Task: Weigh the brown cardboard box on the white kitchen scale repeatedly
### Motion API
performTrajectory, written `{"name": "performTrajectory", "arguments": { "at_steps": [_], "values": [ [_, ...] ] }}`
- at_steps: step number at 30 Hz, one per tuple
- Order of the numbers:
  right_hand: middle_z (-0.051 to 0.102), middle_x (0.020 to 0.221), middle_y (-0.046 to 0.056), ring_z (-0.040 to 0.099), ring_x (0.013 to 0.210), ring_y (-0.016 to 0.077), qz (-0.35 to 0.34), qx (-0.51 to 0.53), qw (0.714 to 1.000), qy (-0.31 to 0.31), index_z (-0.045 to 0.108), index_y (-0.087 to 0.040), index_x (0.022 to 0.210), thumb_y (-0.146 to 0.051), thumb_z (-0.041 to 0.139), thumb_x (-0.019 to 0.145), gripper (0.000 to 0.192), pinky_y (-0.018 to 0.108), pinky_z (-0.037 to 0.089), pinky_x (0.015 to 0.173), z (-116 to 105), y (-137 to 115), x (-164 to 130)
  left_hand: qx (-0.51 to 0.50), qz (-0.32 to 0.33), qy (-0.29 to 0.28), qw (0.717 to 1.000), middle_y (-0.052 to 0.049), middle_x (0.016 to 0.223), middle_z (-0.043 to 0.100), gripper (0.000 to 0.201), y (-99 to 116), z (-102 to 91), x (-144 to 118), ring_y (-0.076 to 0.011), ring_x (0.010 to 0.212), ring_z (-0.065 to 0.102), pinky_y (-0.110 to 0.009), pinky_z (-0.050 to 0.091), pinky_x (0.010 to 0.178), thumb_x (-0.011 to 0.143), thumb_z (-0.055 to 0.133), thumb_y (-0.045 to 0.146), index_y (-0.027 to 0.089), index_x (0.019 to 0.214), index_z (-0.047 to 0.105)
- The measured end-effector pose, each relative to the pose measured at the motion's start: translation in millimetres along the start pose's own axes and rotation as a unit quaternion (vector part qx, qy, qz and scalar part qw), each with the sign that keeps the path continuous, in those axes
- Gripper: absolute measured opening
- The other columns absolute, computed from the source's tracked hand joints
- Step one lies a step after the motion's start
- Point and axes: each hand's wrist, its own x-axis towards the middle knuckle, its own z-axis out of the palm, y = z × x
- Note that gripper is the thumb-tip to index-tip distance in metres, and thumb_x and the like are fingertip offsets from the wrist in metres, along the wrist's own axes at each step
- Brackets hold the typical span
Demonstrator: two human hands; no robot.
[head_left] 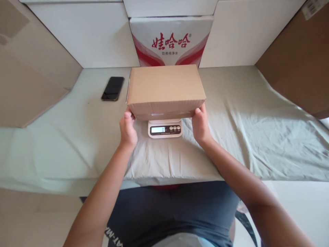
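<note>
A closed brown cardboard box (166,89) is held over a small white digital scale (165,129), whose display reads 0. My left hand (128,129) grips the box's near left bottom corner. My right hand (200,125) grips its near right bottom corner. The box covers most of the scale's platform, and I cannot tell whether it rests on it.
A black phone (112,88) lies on the pale green cloth (244,137) left of the box. A white carton with red print (171,43) stands behind. Brown cardboard panels (28,79) lean at left and at right (300,58).
</note>
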Motion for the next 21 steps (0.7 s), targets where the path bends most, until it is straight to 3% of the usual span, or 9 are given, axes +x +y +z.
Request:
{"name": "performTrajectory", "arguments": {
  "at_steps": [15, 21],
  "values": [
    [0.058, 0.157, -0.001, 0.048, 0.153, 0.0287, -0.001, 0.003, 1.0, 0.0, 0.051, -0.041, 0.147, -0.069, 0.053, 0.09, 0.064, 0.05, 0.038, 0.132, -0.3, 1.0, 1.0, 0.006, -0.005, -0.001, 1.0, -0.011, 0.13, 0.077, 0.068, 4.1, 3.3, -0.4, -0.0296, 0.132, 0.068, -0.044, 0.054, 0.112, 0.099, 0.039, 0.074, 0.025, 0.129, 0.075],
    [0.047, 0.167, -0.005, 0.031, 0.165, 0.028, -0.012, -0.022, 0.999, 0.025, 0.046, -0.043, 0.151, -0.078, 0.048, 0.088, 0.071, 0.054, 0.027, 0.138, -5.6, -5.3, 1.3, -0.011, 0.005, 0.008, 1.0, -0.006, 0.153, 0.064, 0.069, 6.3, 2.4, 4.1, -0.0297, 0.153, 0.05, -0.047, 0.038, 0.128, 0.097, 0.04, 0.077, 0.033, 0.143, 0.066]
  ]
}}
